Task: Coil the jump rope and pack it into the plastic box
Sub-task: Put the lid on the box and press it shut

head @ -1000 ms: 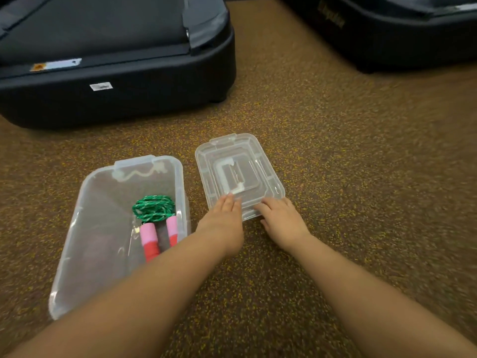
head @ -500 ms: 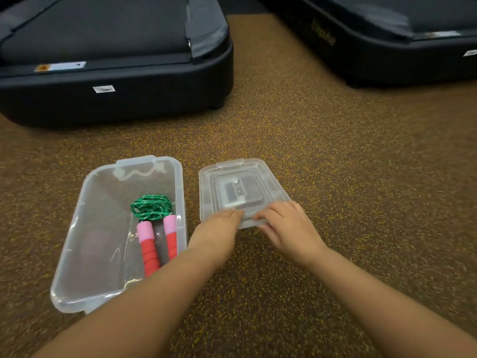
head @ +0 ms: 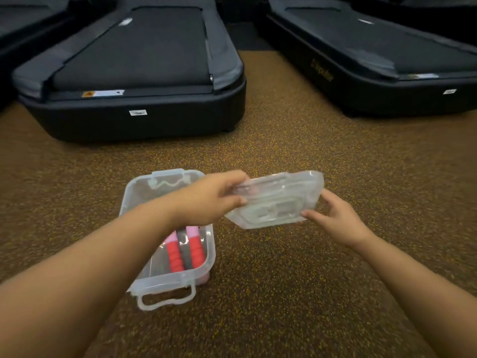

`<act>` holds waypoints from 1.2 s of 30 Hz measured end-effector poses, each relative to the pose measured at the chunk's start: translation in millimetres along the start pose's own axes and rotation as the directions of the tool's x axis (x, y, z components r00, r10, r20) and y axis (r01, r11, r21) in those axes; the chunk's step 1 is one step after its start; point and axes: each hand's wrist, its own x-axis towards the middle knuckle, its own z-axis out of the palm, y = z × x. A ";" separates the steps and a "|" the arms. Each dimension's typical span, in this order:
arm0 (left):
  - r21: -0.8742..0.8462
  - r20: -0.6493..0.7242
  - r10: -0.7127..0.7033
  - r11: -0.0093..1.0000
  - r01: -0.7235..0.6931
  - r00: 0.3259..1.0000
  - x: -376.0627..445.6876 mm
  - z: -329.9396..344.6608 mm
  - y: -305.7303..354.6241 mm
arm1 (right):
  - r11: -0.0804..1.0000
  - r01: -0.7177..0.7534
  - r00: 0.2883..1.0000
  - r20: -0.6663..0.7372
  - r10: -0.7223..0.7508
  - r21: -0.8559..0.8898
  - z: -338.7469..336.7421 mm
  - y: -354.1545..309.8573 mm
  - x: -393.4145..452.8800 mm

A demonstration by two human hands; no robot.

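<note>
The clear plastic box [head: 210, 257] stands open on the floor. Inside it lie the jump rope's two red-and-pink handles [head: 184, 248]; my left forearm hides the green coil. The clear lid [head: 276, 200] is in the air, tilted, just right of the box. My left hand [head: 214, 200] grips the lid's left edge. My right hand [head: 338, 218] holds its right edge, thumb on top and fingers beneath.
Brown speckled floor [head: 284, 293] lies all around. Two black treadmill decks stand beyond: one [head: 144, 99] behind the box, another [head: 374, 68] at the far right. A loop handle [head: 165, 301] sticks out from the box's near end.
Both hands have lifted the lid off the floor and tilted it beside the box. The view has swung up, showing more of the treadmills.
</note>
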 end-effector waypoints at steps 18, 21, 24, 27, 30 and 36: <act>-0.741 -0.426 -0.468 0.671 -0.002 0.774 -60.5 -97.9 -42.6 | 0.856 0.044 0.982 -0.178 0.057 0.516 56.2 -178.9 43.6; -0.726 -0.387 -0.544 0.678 0.117 0.745 -66.4 -100.9 -50.2 | 0.856 0.018 0.982 -0.171 0.082 0.516 73.4 -182.8 47.1; -0.704 -0.345 -0.644 0.659 0.265 0.683 -75.7 -99.8 -58.9 | 0.882 -0.039 0.988 -0.114 0.104 0.470 96.1 -182.3 42.1; -0.631 -0.280 -0.724 0.634 0.448 0.630 -88.4 -91.7 -69.3 | 0.883 -0.178 0.977 -0.028 0.211 0.434 124.3 -171.0 33.7; -0.565 -0.195 -0.788 0.577 0.590 0.583 -99.2 -80.0 -78.7 | 0.873 -0.283 0.955 0.031 0.296 0.398 150.1 -157.4 25.1; -0.366 -0.241 -0.823 0.568 0.737 0.515 -107.1 -57.7 -104.7 | 0.868 -0.389 0.921 0.104 0.376 0.309 178.6 -145.0 18.4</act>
